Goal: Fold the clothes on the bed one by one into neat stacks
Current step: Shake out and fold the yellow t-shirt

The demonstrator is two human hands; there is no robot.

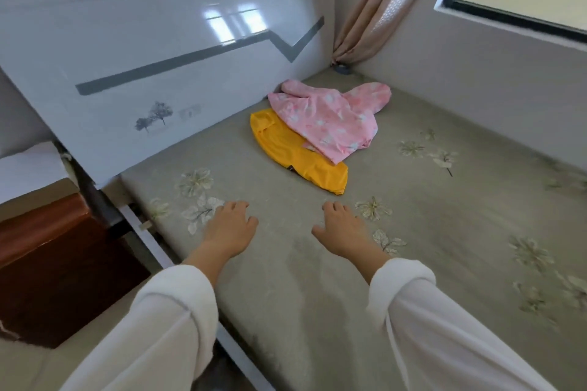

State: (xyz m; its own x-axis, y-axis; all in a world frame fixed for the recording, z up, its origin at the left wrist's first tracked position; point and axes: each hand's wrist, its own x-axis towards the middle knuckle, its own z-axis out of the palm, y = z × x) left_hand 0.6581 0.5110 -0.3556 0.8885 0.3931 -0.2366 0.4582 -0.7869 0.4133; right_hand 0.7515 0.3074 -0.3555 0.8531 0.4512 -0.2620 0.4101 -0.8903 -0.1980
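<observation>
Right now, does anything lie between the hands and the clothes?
Nothing visible does: only bare bedsheet separates the left hand and right hand from the yellow garment. The pink garment lies partly over it.

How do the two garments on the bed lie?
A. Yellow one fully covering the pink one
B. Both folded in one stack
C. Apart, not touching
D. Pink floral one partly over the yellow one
D: the pink floral garment overlaps the upper edge of the yellow garment; both lie unfolded.
</observation>
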